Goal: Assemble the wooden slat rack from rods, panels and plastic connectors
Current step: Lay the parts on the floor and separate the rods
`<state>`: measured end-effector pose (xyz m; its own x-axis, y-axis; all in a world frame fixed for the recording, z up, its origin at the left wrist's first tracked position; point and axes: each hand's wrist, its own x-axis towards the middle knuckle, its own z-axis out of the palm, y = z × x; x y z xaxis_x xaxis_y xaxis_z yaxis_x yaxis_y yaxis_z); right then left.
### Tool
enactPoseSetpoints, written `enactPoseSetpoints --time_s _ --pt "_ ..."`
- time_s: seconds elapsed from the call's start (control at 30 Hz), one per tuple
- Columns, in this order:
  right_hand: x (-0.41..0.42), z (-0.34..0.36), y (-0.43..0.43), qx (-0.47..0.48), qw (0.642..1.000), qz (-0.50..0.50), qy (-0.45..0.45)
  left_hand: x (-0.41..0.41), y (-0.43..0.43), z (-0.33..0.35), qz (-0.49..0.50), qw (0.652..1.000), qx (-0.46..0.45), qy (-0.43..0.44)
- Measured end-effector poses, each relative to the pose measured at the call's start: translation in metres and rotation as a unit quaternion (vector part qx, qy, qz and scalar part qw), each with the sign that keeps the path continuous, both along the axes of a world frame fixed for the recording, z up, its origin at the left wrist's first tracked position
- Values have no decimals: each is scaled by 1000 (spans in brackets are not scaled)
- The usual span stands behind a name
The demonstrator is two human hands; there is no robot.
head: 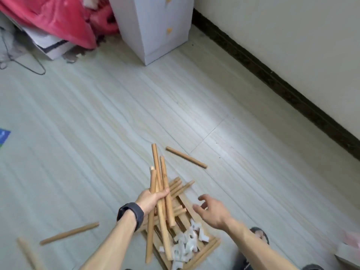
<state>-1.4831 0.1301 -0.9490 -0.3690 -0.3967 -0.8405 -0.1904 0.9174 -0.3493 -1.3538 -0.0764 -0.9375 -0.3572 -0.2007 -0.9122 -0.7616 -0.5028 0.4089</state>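
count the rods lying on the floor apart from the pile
3. The far rod lies beyond the pile toward the wall; the near rod lies left of the left arm; the corner rod, blurred, sits at the bottom-left edge. Others may lie out of view.

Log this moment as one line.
left hand grips rod bundle | right hand open, empty, near slat panel | connectors loose on panel | assembly not started

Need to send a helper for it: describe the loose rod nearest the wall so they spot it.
From the dark skirting board, come across the pale floor toward the heap of wooden parts. The rod lies alone just beyond the heap, flat and touching nothing, unlike those the left hand grips.
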Motion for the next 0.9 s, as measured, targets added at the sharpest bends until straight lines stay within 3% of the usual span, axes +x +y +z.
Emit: enactPoseSetpoints --time_s 0.27,0.4,0.53,0.6,0.7,0.9 --pt "-100 -146 -97 63 973 129 178 21 -75 -92 116 993 8 9" --pt "-118 -218 -118 70 956 202 202 20 -76 -149 182 983 19 8" --pt "-107 -258 -103 121 912 326 217 26 -64 -176 250 966 62 -4" --pt "-97 -256 -93 152 906 344 193 34 -57 -174 267 961 79 -7" --pt "-86 -234 -87 157 925 314 144 47 -54 -153 279 955 99 -6" --pt "-32 -98 -121 -14 993 120 11 83 -68 -76 256 963 88 -15"
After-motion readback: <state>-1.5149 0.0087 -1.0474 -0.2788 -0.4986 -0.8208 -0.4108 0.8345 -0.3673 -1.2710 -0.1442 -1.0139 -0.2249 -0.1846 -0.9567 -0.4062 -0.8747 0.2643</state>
